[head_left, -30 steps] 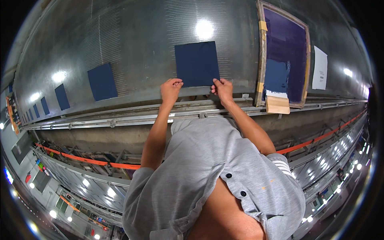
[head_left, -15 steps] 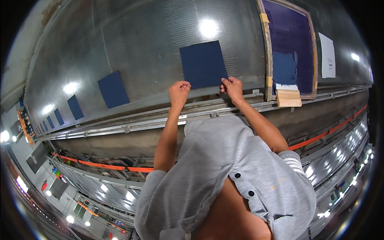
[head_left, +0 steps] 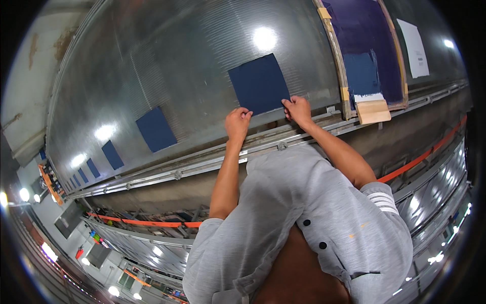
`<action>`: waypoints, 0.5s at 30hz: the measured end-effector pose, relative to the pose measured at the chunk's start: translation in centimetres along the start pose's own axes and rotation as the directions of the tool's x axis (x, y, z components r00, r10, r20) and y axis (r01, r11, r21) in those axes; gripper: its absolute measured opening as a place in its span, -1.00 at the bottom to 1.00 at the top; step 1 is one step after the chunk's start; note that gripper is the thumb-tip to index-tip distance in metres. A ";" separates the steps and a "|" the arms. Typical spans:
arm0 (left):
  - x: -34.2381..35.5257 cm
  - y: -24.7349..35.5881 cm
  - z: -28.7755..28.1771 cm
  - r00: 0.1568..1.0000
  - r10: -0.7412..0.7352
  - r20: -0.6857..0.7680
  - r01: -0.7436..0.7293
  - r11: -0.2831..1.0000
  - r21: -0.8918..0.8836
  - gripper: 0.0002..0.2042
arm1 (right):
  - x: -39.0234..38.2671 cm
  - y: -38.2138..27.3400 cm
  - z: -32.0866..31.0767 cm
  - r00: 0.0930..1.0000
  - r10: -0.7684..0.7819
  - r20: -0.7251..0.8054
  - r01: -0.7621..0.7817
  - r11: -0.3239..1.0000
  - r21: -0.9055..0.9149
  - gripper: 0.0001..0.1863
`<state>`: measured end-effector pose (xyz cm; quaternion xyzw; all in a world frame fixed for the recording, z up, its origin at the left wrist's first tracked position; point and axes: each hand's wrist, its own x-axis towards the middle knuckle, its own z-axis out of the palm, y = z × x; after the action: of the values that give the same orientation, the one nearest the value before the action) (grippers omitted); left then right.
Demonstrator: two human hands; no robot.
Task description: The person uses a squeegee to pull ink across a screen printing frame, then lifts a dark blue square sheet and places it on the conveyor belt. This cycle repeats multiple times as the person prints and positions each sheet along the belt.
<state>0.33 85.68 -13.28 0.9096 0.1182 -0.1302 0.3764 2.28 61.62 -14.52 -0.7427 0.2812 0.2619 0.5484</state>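
A dark navy square of fabric point(head_left: 259, 83) lies on the long grey metal table point(head_left: 187, 76), tilted slightly. At its near left corner my left hand point(head_left: 237, 125) is closed, thumb and fingertips pinched together on the edge. My right hand point(head_left: 297, 110) pinches the near right corner, its other fingers curled in. Most of the square rests flat on the tabletop.
Rightward sits a wooden-framed printing screen point(head_left: 335, 55) with blue ink and a wooden-handled squeegee point(head_left: 373, 111) at its near end. Beyond it lies a white printed sheet point(head_left: 414, 48). More navy squares point(head_left: 156, 129) line the table leftward. A metal rail point(head_left: 202, 165) edges the table.
The whole view has turned a little, so the table appears more slanted. Both hands stay at the same two corners of the fabric, which looks hardly moved on the table.
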 end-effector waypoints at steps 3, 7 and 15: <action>0.5 1.2 -0.4 0.987 0.099 -0.127 -0.070 0.975 0.213 -0.77 | -0.9 -0.6 -0.6 0.997 0.035 -0.071 -0.032 0.999 0.039 -0.65; 4.9 3.7 0.8 0.814 0.555 -0.173 -0.474 0.806 0.354 -0.45 | -3.7 -0.4 -3.0 0.971 -0.014 -0.237 0.026 0.998 0.049 -0.61; 8.9 6.7 6.6 0.842 0.524 0.124 -0.506 0.689 0.519 -0.16 | -11.9 5.1 -10.0 0.892 0.008 -0.453 0.130 0.954 0.272 -0.66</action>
<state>9.85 77.36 -16.28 0.9755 -0.1760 -0.0316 0.1280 -8.89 52.37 -6.97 -0.7013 0.4123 0.0210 0.5812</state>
